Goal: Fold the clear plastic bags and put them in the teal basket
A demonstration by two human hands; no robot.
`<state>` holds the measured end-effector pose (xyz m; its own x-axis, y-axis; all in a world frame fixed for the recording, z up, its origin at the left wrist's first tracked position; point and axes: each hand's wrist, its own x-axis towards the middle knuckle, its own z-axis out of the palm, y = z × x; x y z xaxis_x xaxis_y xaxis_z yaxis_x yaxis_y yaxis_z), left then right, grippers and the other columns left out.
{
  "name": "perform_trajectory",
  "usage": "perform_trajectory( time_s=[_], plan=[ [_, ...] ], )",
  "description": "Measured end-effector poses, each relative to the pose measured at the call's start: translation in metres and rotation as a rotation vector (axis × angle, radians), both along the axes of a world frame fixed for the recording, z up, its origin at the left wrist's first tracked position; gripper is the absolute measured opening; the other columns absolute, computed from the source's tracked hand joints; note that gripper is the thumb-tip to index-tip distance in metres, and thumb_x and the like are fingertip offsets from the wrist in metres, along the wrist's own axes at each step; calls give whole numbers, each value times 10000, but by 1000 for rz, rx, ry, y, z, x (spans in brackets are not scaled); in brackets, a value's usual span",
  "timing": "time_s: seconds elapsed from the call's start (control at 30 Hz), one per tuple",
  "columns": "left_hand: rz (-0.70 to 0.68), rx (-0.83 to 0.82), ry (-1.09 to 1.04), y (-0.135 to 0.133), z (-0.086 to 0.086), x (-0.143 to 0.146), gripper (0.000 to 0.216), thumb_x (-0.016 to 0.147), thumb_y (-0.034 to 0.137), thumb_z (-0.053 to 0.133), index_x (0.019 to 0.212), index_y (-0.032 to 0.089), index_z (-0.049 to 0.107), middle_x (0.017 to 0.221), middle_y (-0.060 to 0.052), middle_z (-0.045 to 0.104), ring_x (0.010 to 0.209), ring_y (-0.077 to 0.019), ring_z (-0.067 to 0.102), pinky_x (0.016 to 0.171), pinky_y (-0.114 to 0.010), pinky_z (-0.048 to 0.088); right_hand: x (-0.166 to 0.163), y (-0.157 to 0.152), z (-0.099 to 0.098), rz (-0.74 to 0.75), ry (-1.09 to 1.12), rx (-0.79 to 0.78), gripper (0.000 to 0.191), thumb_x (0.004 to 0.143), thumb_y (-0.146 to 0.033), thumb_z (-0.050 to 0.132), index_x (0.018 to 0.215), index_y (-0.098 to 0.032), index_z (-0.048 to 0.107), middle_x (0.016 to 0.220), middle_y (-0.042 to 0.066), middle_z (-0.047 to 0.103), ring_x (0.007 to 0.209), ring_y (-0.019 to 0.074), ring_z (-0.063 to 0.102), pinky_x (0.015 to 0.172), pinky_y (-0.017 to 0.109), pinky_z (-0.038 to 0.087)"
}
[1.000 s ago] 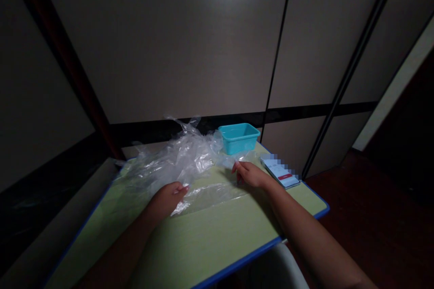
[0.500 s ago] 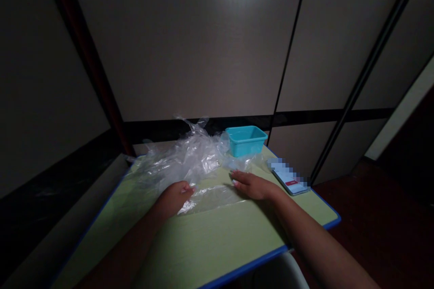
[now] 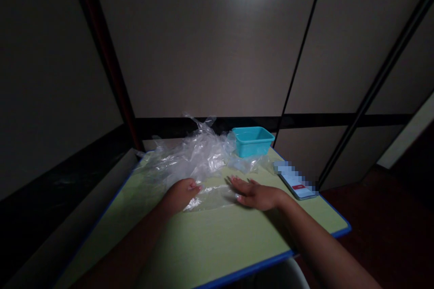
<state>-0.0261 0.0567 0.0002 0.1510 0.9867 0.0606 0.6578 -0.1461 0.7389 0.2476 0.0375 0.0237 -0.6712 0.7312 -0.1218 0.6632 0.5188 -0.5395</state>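
A clear plastic bag (image 3: 212,199) lies flattened on the table between my two hands. My left hand (image 3: 180,194) is closed at the bag's left end, thumb against curled fingers, gripping the film. Over the bag's right end my right hand (image 3: 256,194) lies palm down, its fingers stretched out and slightly apart. Just beyond the hands is a loose heap of crumpled clear plastic bags (image 3: 193,153). Some of that film reaches to the foot of a turquoise plastic basket (image 3: 254,148).
A phone (image 3: 298,186) with a lit screen lies near the right edge of the light green table (image 3: 210,244), which has a blue rim. Panelled doors (image 3: 217,54) stand close behind it. Below the front edge, a pale rounded object (image 3: 288,275) shows partly.
The view has shifted slightly, moving everything rightward. My right hand has slid a little towards me on the bag and its fingers have spread more. My left hand keeps its grip.
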Motion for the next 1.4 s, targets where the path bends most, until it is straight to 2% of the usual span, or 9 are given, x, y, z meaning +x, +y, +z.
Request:
perform_trajectory(
  time_s=[0.1,0.2,0.37,0.53,0.7,0.87,1.03,1.23,1.4],
  plan=[
    [7,-6,3,0,1,0,326,638,506,491,573,187,482,523,29,489,521,-142,446,496,-232,300,-6,6,-8,-186,-30,162,662,886,-506,307,1420,-231,30,1473,61,38,1348,224,58,1058,501,-7],
    [8,-11,9,0,1,1,318,639,498,487,577,186,482,519,30,483,519,-143,442,494,-233,294,-4,10,-10,-321,-67,238,638,899,-477,284,1423,-208,38,1471,64,39,1349,220,58,1053,513,-19],
    [-6,-4,14,-2,2,1,316,643,497,487,589,185,488,535,31,471,533,-144,445,499,-230,291,16,17,-2,-416,-32,258,527,923,-436,211,1410,-238,176,1464,47,122,1343,223,106,1048,526,78],
    [-26,-2,39,-1,1,0,313,663,490,461,602,184,481,543,30,463,539,-145,445,496,-228,281,22,32,-2,-439,-11,517,491,919,-281,273,1400,-282,179,1463,32,153,1346,192,81,1028,549,113],
    [-44,7,59,4,-2,-1,285,656,463,448,583,188,461,531,32,447,543,-145,444,495,-224,273,23,45,-9,-494,-155,652,603,850,-147,409,1384,-332,198,1461,19,171,1347,194,69,1013,573,116],
    [-51,22,70,5,-4,-2,272,660,450,450,584,189,454,544,31,453,555,-143,443,501,-222,276,29,50,-12,-530,-219,598,678,813,-265,539,1386,-332,184,1469,37,120,1348,230,41,994,601,114],
    [-41,22,79,3,-4,-2,261,669,438,447,595,188,460,535,36,440,540,-139,434,492,-220,270,26,48,-14,-429,-165,524,722,768,-433,579,1381,-322,215,1474,50,82,1347,254,19,990,615,67],
    [-42,20,67,3,-3,-1,264,671,436,463,585,186,469,537,34,458,551,-143,458,502,-219,292,12,36,-15,-263,-127,383,598,870,-485,367,1400,-283,176,1472,37,88,1349,227,29,1014,584,10],
    [-9,31,61,2,-2,0,226,656,402,488,583,189,464,538,41,458,552,-138,459,510,-216,304,1,26,-16,-165,-146,229,645,881,-553,250,1416,-256,50,1473,46,59,1350,225,11,1021,572,4]
  ],
)
